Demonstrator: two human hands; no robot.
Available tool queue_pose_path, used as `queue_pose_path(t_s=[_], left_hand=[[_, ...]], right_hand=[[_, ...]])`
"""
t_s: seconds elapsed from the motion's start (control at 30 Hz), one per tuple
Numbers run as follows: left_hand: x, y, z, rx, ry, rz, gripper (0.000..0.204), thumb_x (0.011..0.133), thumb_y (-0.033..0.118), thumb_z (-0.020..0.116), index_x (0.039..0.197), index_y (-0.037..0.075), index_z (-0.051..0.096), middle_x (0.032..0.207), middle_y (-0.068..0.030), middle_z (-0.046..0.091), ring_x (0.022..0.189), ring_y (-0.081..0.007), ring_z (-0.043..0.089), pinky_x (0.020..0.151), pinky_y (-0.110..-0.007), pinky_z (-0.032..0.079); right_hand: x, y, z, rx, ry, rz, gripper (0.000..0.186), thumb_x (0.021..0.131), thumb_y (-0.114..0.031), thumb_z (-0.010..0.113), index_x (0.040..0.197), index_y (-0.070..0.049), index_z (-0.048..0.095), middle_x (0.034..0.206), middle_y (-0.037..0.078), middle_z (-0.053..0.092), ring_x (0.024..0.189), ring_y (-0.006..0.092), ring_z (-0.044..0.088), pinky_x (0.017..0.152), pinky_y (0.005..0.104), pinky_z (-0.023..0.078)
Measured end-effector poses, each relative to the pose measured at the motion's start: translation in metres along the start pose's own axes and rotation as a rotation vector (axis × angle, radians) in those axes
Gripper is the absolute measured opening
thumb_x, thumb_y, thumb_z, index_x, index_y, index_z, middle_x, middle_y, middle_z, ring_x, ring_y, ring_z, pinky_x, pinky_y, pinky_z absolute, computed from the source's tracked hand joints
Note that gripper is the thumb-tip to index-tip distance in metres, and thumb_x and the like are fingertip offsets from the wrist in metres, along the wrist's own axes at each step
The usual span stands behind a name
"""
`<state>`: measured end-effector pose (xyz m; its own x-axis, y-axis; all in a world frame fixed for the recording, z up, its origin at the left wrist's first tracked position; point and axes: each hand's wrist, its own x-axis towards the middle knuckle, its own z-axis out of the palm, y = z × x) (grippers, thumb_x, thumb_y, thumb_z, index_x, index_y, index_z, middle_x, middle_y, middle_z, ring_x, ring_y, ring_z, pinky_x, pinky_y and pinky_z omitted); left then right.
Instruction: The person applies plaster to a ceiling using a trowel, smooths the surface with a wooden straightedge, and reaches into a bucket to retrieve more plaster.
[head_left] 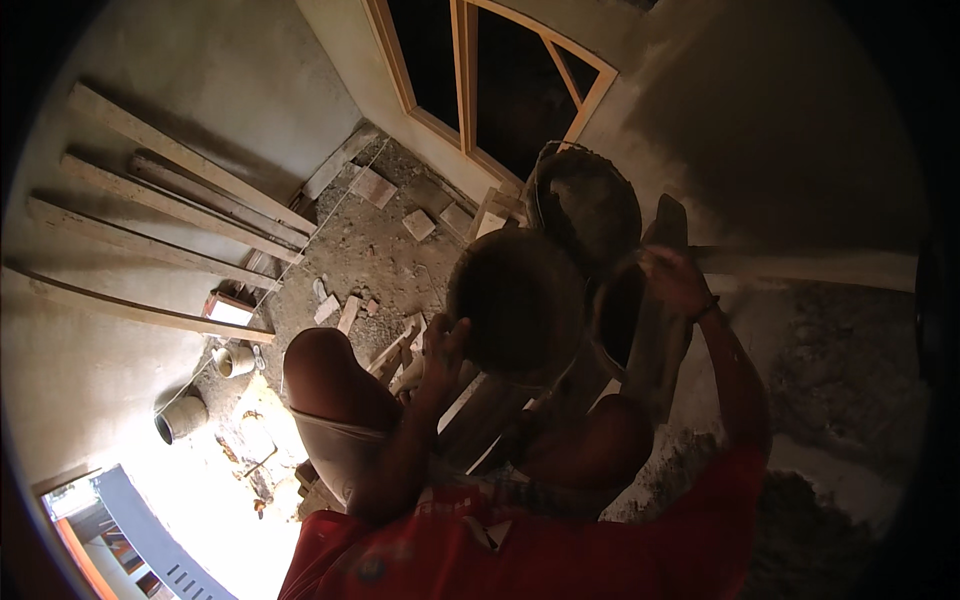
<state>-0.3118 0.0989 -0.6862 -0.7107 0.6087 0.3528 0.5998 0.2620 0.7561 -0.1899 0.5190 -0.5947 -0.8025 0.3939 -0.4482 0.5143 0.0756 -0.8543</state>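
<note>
A dark round bucket (515, 310) is tilted in front of me, its open mouth turned up toward me. My left hand (445, 350) is closed on its left rim. Behind it stands a second bucket (587, 205) with a wire handle and grey, rough-looking stuff inside. A third bucket (618, 315), partly hidden by the first, shows only a dark slice of its mouth. My right hand (680, 285) grips at its upper right rim, with the fingers dim and slightly blurred. Beneath the buckets are wooden planks (670, 340), and my knees are on either side.
Several long boards (180, 210) lean on the left wall. Tile and brick pieces (375, 187) litter the rough floor, with a string stretched across it. Two pails (182, 420) lie near the bright doorway. A wooden window frame (465, 80) is in the far wall.
</note>
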Motion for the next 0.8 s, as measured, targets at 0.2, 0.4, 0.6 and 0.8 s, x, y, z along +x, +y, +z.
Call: queue_pose_path(t_s=[0.2,0.4,0.6,0.8], left_hand=[[-0.002,-0.003,0.000,-0.067,0.021,0.020,0.053,0.081,0.001,0.050,0.132,0.018,0.046,0.095,-0.0192,0.047,0.082,-0.0365,0.047,0.070,-0.045,0.038],[-0.008,-0.004,0.008,-0.007,0.070,0.033,0.057,0.079,0.000,0.051,0.132,0.021,0.047,0.102,-0.0208,0.047,0.089,-0.0385,0.048,0.076,-0.046,0.041],[-0.021,-0.015,0.014,-0.398,-0.051,-0.342,0.054,0.077,0.001,0.053,0.127,0.022,0.052,0.098,-0.0198,0.046,0.088,-0.0380,0.047,0.074,-0.047,0.040],[-0.030,-0.021,0.011,-0.028,-0.046,-0.135,0.043,0.079,0.016,0.064,0.122,0.017,0.054,0.093,-0.0184,0.048,0.086,-0.0352,0.049,0.072,-0.046,0.041]], right_hand=[[-0.053,-0.059,0.028,-0.467,-0.129,-0.193,0.039,0.083,-0.013,0.060,0.122,-0.007,0.056,0.093,0.006,0.065,0.078,0.0141,0.061,0.067,0.0290,0.051],[-0.055,-0.023,0.108,-1.060,-0.059,-0.662,0.031,0.077,-0.012,0.059,0.108,-0.014,0.065,0.092,0.011,0.065,0.085,0.0288,0.063,0.073,0.0384,0.051],[-0.064,-0.029,0.129,-1.134,0.082,-0.620,0.026,0.077,-0.008,0.056,0.100,-0.013,0.065,0.084,0.011,0.062,0.084,0.0307,0.061,0.072,0.0412,0.050],[-0.061,-0.056,0.128,-0.929,0.098,-0.443,0.023,0.077,-0.010,0.053,0.097,-0.013,0.063,0.086,0.011,0.062,0.088,0.0284,0.061,0.072,0.0422,0.049]])
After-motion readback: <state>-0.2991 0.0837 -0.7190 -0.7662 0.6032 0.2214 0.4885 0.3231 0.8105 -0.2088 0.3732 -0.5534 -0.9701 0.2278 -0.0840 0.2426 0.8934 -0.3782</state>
